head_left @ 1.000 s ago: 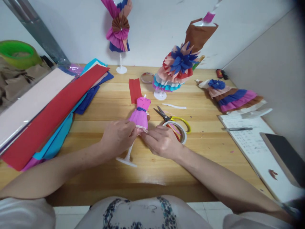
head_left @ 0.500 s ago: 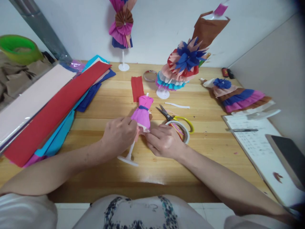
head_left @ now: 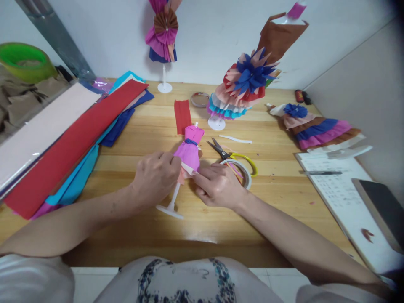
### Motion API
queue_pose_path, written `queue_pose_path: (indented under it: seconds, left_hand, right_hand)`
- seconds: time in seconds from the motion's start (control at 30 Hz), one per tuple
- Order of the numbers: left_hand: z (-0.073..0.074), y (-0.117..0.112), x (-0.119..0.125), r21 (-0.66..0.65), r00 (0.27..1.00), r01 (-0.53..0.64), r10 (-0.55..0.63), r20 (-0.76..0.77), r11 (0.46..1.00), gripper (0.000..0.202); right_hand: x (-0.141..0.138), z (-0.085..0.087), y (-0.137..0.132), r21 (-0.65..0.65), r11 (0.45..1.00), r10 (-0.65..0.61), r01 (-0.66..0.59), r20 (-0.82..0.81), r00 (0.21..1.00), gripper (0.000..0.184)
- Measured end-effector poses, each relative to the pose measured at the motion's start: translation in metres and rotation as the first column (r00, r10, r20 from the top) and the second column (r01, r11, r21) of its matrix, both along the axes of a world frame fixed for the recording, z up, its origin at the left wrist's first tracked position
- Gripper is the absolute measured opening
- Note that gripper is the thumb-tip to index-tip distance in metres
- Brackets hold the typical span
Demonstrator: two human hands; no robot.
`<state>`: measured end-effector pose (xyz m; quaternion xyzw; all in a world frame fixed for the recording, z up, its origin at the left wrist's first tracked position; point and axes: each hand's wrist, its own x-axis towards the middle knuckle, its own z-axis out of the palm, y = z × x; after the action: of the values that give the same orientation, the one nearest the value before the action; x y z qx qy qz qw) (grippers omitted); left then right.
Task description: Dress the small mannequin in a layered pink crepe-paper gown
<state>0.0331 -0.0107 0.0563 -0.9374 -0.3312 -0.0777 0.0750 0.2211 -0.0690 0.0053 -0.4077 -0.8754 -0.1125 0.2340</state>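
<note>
"Table (head_left: 116,170), wooden, as it reaches me through the head camera, far from the bench: paper stack (head_left: 82,136) at left, ruffled dress (head_left: 229,101) upright toward the wall. How do I read the hands?"

"Left hand (head_left: 159,176): curled, pinching the left part of the hem, its fingertips partly hidden from me. Right hand (head_left: 221,185): thumb and finger pressed together on the hem's right corner. Whether they grip one layer or several, I cannot tell."

"And the piece between them?"

"Pink dress (head_left: 189,155), mid-table, worn by a slim white stand (head_left: 174,195). The post leans and the base (head_left: 169,212) is tilted; I cannot tell whether its rim touches the wood."

"Where do I expect failure?"

"First, the stand: with the base tilted and the hold all at the hem, an uneven pull could twist the dress. Second, the dress: its paper looks thin, so opposed tugs could tear or crease it. Third, the scissors (head_left: 224,155), blades parted near the dress: a sideways sweep of the right hand could knock them, or the tape roll (head_left: 248,176) lying across their handles."

"Smallest part?"

"White strip (head_left: 188,168), along the hem. If the two pinches sit unlevel, I judge it would lie crooked and pucker the edge."
</note>
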Motion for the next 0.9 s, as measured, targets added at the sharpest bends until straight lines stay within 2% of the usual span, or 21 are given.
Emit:
queue_pose_path:
  seconds: [0.3, 0.47, 0.57, 0.7, 0.9]
  left_hand:
    - [0.003, -0.001, 0.002, -0.052, 1.000, -0.025, 0.025, -0.011, 0.998, 0.020]
    - [0.004, -0.001, 0.003, -0.031, 1.000, -0.029, 0.029, 0.011, 0.999, 0.021]
    - [0.004, -0.001, 0.003, -0.035, 1.000, -0.024, 0.025, 0.016, 0.999, 0.019]
    - [0.005, 0.000, 0.002, -0.032, 1.000, -0.021, 0.021, -0.001, 0.999, 0.018]
    - [0.008, 0.002, 0.001, -0.067, 1.000, -0.023, 0.024, 0.011, 0.998, 0.016]
  right_hand:
    - [-0.002, 0.001, -0.006, -0.013, 1.000, -0.017, 0.016, -0.063, 0.998, 0.022]
    - [-0.009, -0.003, -0.010, -0.070, 0.986, -0.155, 0.153, -0.026, 0.988, 0.025]
    - [-0.012, -0.006, -0.011, -0.054, 0.977, -0.207, 0.206, -0.002, 0.978, 0.020]
    - [-0.011, -0.008, -0.009, 0.016, 0.982, -0.191, 0.191, 0.009, 0.982, 0.017]
    - [-0.012, -0.008, -0.008, 0.015, 0.985, -0.173, 0.172, 0.067, 0.983, 0.020]
